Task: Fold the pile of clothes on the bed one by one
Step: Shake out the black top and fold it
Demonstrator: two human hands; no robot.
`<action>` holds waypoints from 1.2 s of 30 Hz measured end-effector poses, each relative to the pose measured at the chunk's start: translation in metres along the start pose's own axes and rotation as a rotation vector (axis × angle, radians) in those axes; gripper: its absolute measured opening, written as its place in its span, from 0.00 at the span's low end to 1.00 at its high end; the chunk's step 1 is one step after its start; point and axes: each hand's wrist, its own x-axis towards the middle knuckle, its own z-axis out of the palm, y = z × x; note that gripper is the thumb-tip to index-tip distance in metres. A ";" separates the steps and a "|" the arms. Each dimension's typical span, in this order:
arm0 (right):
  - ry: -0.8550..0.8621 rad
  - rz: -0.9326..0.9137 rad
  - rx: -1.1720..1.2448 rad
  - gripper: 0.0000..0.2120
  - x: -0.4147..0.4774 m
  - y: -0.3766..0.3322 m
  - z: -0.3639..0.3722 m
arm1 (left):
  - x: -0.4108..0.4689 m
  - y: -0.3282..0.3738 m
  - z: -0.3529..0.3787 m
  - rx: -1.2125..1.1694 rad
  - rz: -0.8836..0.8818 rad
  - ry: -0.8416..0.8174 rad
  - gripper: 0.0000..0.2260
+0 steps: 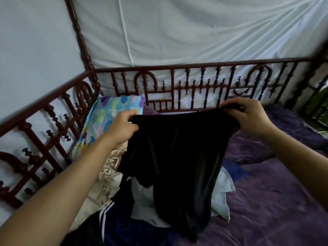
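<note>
Left hand (122, 126) is pinching the left end of the top edge of a black garment (177, 157), fingers curled round the cloth. Right hand (248, 116) is gripping the right end of the same edge, also curled. Both are holding it up at about equal height, so the held edge is running left to right between them. The garment's long axis is hanging straight down, with its lower end draping in front of the pile of clothes (142, 197). Neither hand is nearer; the hold is symmetrical. Judgement: the garment is being spread for its first fold and is needing a flat spot. The purple blanket (275, 201) is stretching to the right of the pile, on the right hand's side. The pile, directly below, is showing a cream printed piece (106, 176), a pale blue piece (221, 192) and a dark striped piece (113, 221). A patterned pillow (110, 112) is leaning behind the left hand against the dark red bed rail (195, 82).
</note>
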 end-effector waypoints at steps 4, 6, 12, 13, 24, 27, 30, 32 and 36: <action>0.086 0.051 0.235 0.12 -0.002 -0.028 -0.054 | -0.005 0.077 -0.002 -0.067 0.146 -0.077 0.19; 0.088 0.089 0.322 0.08 -0.011 -0.039 -0.071 | -0.023 0.105 0.013 -0.059 0.155 -0.226 0.20; 0.040 0.318 0.523 0.05 -0.056 -0.023 -0.104 | -0.091 0.117 0.064 -0.783 -0.096 -0.501 0.07; 0.030 0.348 0.497 0.05 -0.065 -0.016 -0.109 | -0.094 0.115 0.065 -0.778 -0.088 -0.534 0.07; -0.215 0.107 -0.314 0.15 -0.138 -0.004 -0.178 | -0.079 0.135 0.071 0.302 0.210 -0.285 0.05; -0.317 0.226 -0.384 0.09 -0.155 -0.001 -0.170 | -0.077 0.134 0.083 0.396 0.233 -0.160 0.10; -0.094 0.195 -0.063 0.06 -0.154 -0.014 -0.175 | -0.069 0.144 0.088 0.305 0.334 0.129 0.09; 0.077 0.204 0.196 0.14 -0.141 -0.028 -0.182 | -0.062 0.158 0.085 0.179 0.427 0.254 0.13; 0.244 0.086 -0.193 0.12 -0.131 -0.028 -0.182 | -0.050 0.167 0.078 0.556 0.700 0.194 0.21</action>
